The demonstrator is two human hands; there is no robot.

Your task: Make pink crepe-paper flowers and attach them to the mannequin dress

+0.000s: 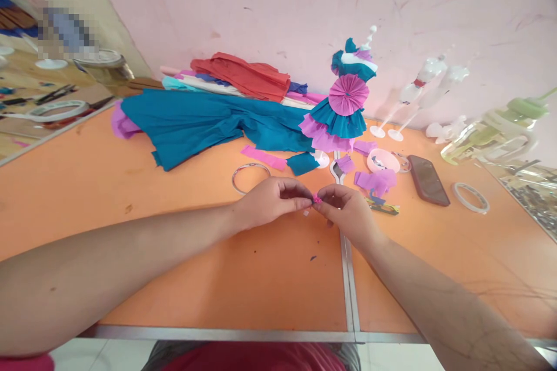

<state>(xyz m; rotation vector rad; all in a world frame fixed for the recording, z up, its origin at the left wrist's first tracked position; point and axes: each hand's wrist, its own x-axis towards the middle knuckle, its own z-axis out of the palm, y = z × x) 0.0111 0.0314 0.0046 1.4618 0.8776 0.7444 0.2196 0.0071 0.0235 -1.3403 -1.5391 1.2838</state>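
Note:
Above the middle of the orange table, my left hand (pixel 278 200) and my right hand (pixel 348 208) meet fingertip to fingertip. Both pinch one small crumpled piece of pink crepe paper (pixel 317 199), partly covered by the fingers. Just beyond them lie a flat pink strip (pixel 263 157), a teal crepe paper piece (pixel 303 163) and scissors (pixel 337 170), partly hidden. A roll of tape (pixel 251 178) rests beside my left hand. Behind stands a figure in a teal and purple crepe paper dress (pixel 335 122) with a round pleated pink rosette (pixel 348 94).
Large teal crepe paper (pixel 195 122) and folded red paper (pixel 243 76) lie along the wall. To the right are purple scraps (pixel 376 181), a pink bowl (pixel 383 160), a phone (pixel 429 179), another tape roll (pixel 471 197), white stands (pixel 395 134) and a green-lidded bottle (pixel 500 127).

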